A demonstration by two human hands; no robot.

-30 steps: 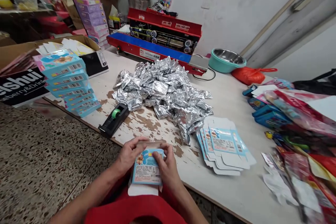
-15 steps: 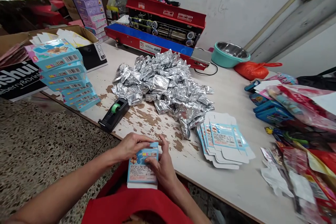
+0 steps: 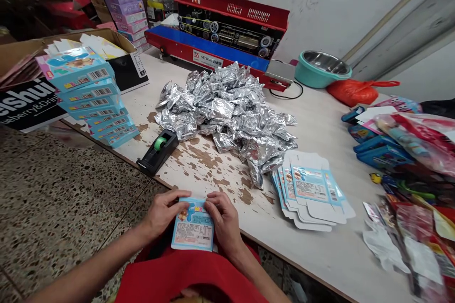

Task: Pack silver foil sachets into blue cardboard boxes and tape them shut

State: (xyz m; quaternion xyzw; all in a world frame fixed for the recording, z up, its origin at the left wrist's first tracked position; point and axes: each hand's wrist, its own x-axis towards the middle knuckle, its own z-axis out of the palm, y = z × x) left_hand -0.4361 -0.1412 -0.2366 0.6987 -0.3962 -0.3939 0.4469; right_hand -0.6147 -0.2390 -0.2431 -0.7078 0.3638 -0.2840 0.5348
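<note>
Between my two hands, above my lap at the table's front edge, is a small blue printed box point(image 3: 194, 229). My left hand point(image 3: 164, 213) pinches its upper left corner, thumb on the printed face and fingers behind. At the upper right corner my right hand point(image 3: 223, 218) grips it the same way. The far end of the box is partly covered by my fingers. Beyond the hands lie a black tape dispenser point(image 3: 152, 158) with green tape and a pile of silver foil packets point(image 3: 227, 109). Flat blue cartons point(image 3: 309, 187) are stacked to the right.
A leaning stack of blue boxes point(image 3: 92, 99) stands at the left by an open carton point(image 3: 137, 68). Behind the packets is a red and blue sealing machine point(image 3: 213, 52). A teal bowl point(image 3: 313, 78), a red bag point(image 3: 351, 94) and assorted packages point(image 3: 387, 151) occupy the right side.
The raised blue flap at the box's far end is folded down. My left hand has moved from over that flap to the upper left corner. The view has shifted slightly.
</note>
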